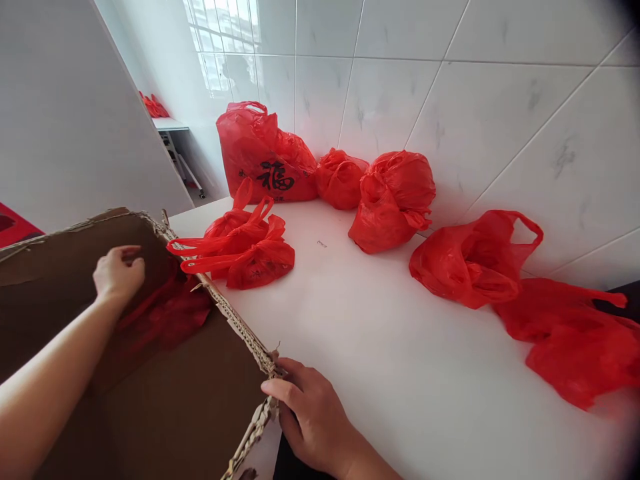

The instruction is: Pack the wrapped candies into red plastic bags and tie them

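Note:
A large cardboard box (247, 340) with ragged cut edges fills the lower left of the head view. My right hand (317, 417) grips its near corner, thumb on the inner side and fingers round the outside. Inside the box, my left hand (119, 273) hovers with loosely bent fingers apart and nothing visible in them. Just below and right of it, a red plastic bag (173, 313) lies in shadow against the box wall. Several knotted red bags (260, 257) sit on the white table beside the rim, their handles hanging over the edge.
Along the tiled wall (390, 93) stand a large red bag with black print (270, 153), a small tied bag (340, 179), a bulging bag (395, 200), an open-topped bag (473, 257) and a flattened bag (580, 333). A grey panel (95, 100) rises at the left.

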Motion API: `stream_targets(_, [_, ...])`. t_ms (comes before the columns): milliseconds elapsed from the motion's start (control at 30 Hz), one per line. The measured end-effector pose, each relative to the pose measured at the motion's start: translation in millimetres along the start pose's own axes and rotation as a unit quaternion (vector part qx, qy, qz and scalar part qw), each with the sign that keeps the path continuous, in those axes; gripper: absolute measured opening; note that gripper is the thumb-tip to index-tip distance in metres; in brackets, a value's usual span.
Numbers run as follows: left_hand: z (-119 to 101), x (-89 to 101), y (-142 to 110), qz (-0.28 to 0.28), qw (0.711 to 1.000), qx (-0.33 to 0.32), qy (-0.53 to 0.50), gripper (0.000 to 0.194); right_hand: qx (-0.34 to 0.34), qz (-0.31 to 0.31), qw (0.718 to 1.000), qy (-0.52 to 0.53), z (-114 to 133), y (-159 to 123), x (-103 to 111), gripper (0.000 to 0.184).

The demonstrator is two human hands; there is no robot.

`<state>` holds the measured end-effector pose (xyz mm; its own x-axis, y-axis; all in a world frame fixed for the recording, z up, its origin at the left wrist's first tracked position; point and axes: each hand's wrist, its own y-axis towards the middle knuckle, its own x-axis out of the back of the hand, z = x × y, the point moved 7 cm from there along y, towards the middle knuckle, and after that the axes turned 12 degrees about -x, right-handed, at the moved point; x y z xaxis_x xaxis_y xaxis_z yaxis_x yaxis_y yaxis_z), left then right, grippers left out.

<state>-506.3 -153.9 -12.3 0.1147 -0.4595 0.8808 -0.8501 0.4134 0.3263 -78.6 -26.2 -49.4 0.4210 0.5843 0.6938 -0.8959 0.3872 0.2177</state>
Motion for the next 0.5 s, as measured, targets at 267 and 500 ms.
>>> stream_targets(267, [-200.2,29.0,-20.9,-0.021,0.964,-0.260,-0.054,0.037,-0.003,0.003,1.000,-0.006,1.4,-1.7,-0.1,0.054])
stream_targets(500, [-246.1,-19.6,-27.9,0.157,0.949,-0.273,-0.022,0.032,0.008,0.002,1.000,-0.009,-1.1,-1.9,0.0,0.055])
